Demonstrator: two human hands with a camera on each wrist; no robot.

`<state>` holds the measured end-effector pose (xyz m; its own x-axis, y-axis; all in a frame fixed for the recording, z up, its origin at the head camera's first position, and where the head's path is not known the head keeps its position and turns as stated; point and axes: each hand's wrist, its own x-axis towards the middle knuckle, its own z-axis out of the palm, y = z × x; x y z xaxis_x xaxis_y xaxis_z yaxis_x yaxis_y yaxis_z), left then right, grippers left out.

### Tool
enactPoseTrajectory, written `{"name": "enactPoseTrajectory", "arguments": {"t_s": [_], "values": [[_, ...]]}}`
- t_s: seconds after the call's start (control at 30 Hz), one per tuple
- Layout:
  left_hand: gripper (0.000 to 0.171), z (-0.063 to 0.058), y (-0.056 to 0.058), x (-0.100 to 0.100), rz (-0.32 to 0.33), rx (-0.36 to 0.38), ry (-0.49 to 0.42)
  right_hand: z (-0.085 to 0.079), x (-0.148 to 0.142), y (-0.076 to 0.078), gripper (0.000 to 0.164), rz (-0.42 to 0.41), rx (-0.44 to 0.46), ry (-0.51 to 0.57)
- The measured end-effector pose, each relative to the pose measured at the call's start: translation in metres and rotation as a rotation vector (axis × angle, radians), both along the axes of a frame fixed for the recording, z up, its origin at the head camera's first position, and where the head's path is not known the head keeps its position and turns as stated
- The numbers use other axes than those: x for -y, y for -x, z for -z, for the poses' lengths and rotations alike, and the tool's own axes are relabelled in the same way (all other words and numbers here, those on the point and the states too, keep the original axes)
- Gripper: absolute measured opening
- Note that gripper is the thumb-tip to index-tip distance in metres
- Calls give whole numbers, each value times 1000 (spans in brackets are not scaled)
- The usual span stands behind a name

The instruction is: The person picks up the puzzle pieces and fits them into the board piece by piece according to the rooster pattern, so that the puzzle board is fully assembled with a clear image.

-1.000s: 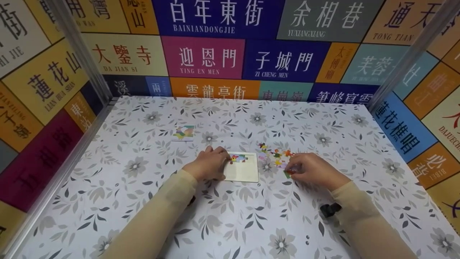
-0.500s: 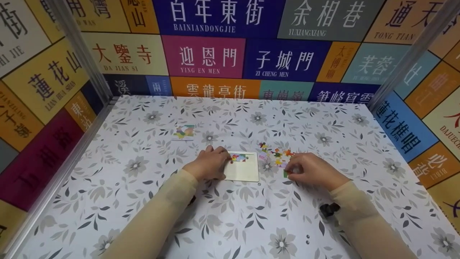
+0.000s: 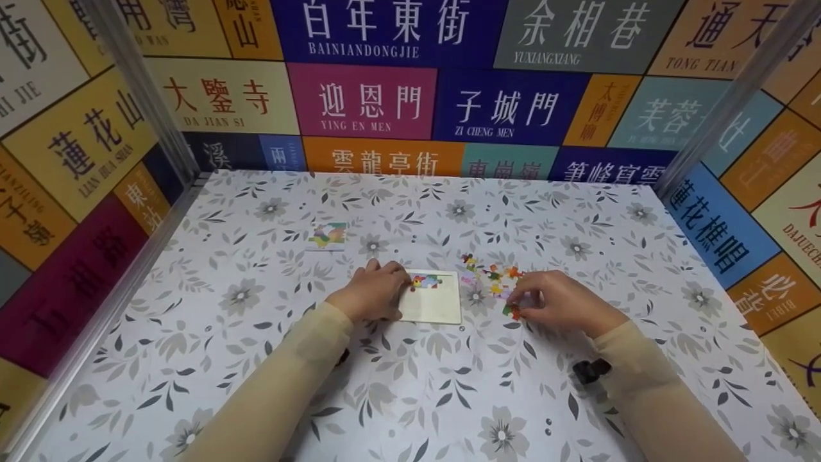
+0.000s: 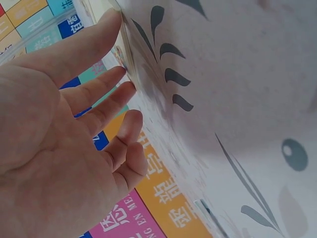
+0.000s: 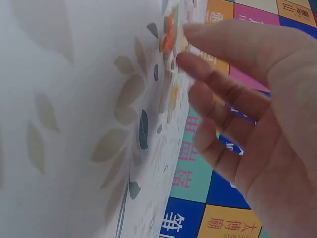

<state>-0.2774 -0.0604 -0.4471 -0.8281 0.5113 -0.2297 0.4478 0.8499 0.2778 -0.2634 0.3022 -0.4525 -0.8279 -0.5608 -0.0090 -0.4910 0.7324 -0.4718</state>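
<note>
White floral-print tabletop (image 3: 404, 391), left hand (image 3: 373, 292), fingers relaxed, touching cream rectangular tray (image 3: 436, 312), right hand (image 3: 559, 301), fingers unclenched, near green-and-orange jigsaw piece (image 3: 511, 311) right of tray

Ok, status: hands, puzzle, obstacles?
Left hand on left edge of tray. Right hand at red-green piece. Joined pieces near tray's far side. Nothing seen between piece and tray.

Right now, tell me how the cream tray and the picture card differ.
Surface: the cream tray is mostly bare, with coloured puzzle pieces near its far edge; the picture card is multicoloured over most of its face.
Size: the tray looks larger than the card in the head view.
Contact: the left hand touches the tray; neither hand touches the card.
Shared: both lie flat on the flower-patterned table.
</note>
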Motion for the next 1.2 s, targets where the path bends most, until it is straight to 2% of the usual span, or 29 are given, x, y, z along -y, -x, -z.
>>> {"name": "enactPoseTrajectory", "arguments": {"t_s": [0.17, 0.4, 0.63, 0.97, 1.2], "values": [[63, 0, 0, -1, -2, 4, 0, 3, -3, 4, 32, -78, 11, 66], [63, 0, -1, -1, 0, -2, -1, 8, -3, 6, 49, -116, 17, 101], [63, 1, -2, 0, -21, 4, -5, 7, -4, 9, 37, -136, 32, 105], [64, 2, 1, 0, 0, 1, -4, 1, -4, 7, 27, -80, 72, 32], [64, 0, 1, 1, -1, 13, -9, 5, -4, 8, 22, -40, 85, 41]]}}
